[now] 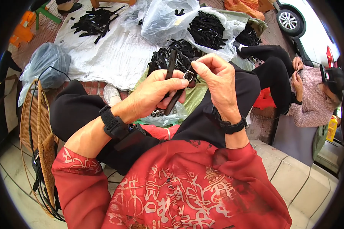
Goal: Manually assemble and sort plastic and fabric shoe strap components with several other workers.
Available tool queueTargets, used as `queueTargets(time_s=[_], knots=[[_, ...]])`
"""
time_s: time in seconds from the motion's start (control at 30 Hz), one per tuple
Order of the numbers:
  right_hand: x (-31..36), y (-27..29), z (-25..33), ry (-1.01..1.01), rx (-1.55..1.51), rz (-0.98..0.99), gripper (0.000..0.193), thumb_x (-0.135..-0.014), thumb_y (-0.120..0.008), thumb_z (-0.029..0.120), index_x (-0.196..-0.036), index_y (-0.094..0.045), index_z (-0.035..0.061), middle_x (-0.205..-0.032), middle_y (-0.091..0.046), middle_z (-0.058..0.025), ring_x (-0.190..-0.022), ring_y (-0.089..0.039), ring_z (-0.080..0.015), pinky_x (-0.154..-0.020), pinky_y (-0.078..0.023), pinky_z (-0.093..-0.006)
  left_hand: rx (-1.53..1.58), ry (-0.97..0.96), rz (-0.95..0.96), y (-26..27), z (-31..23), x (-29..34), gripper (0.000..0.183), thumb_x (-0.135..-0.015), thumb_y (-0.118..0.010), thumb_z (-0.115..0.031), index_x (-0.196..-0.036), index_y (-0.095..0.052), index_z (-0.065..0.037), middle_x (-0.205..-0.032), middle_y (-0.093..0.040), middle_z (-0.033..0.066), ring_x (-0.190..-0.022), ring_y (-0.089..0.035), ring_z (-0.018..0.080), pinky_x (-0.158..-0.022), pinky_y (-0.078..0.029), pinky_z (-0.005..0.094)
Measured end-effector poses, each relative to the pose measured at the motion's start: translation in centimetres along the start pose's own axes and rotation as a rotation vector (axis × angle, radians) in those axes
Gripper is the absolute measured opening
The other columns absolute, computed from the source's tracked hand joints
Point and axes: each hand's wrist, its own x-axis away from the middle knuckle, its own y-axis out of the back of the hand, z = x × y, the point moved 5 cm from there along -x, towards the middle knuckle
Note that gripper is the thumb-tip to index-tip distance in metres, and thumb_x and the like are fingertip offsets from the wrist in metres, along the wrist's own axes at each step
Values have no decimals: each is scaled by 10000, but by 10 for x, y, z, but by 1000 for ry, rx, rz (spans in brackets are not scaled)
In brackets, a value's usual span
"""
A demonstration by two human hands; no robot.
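In front of my chest my left hand (158, 89) is closed round a black strap (171, 64), which sticks out above the thumb and again below the fingers. A silver metal buckle (188, 75) sits at the left thumb's tip, with black material through it. My right hand (218, 82) pinches, thumb against forefinger, at the black end beside the buckle; the exact spot between those fingertips is hidden. Just beyond both hands lies a heap of black straps (160, 57), some with shiny metal parts.
More black straps (207, 30) fill a clear plastic bag (168, 23), and another pile (93, 22) lies on a white sheet (114, 57). At left stand a wicker chair (46, 149) and a tied plastic bag (51, 65). A seated person (313, 91) works at right, near a white car (317, 23).
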Motion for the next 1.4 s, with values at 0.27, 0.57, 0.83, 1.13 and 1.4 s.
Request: queueTargets(time_s=[0.27, 0.57, 0.83, 1.13, 1.4], knots=[[1, -2, -2, -42, -114, 10, 88, -769, -589, 75, -730, -549, 7, -608, -558, -8, -519, -506, -41, -484, -393, -163, -40, -61, -52, 0, 1, 0, 142, -818, -477, -177, -826, -544, -52, -618, -546, -7, -381, -312, 7, -332, -224, 159], [3, -4, -9, -63, -273, 51, 80, -775, -579, 69, -752, -552, -3, -656, -570, -25, -562, -532, -68, -508, -423, -181, -22, -53, -71, 1, 0, 3, 137, -817, -481, -164, -827, -550, -47, -631, -559, -3, -382, -330, 7, -335, -240, 162], [4, -1, -2, -86, -122, 79, 92, -784, -571, 79, -753, -557, -7, -656, -554, 6, -584, -497, -33, -551, -398, -161, -34, -39, -127, 3, -1, 4, 145, -803, -485, -157, -733, -556, -52, -592, -542, -11, -383, -328, 4, -333, -238, 169], [5, 0, -7, -115, -39, 59, 110, -777, -579, 102, -719, -563, 10, -614, -499, 40, -544, -408, -9, -491, -310, -150, -94, -4, -151, 2, -2, 7, 160, -805, -486, -170, -718, -558, -57, -572, -517, -27, -388, -321, 6, -345, -235, 171], [2, -1, -21, -259, -317, 67, 135, -786, -572, 130, -692, -547, 37, -582, -455, 48, -494, -362, -22, -460, -286, -163, -149, -102, -47, -1, -5, 8, 141, -803, -527, -182, -743, -563, -60, -563, -496, -48, -416, -334, 5, -367, -251, 170]])
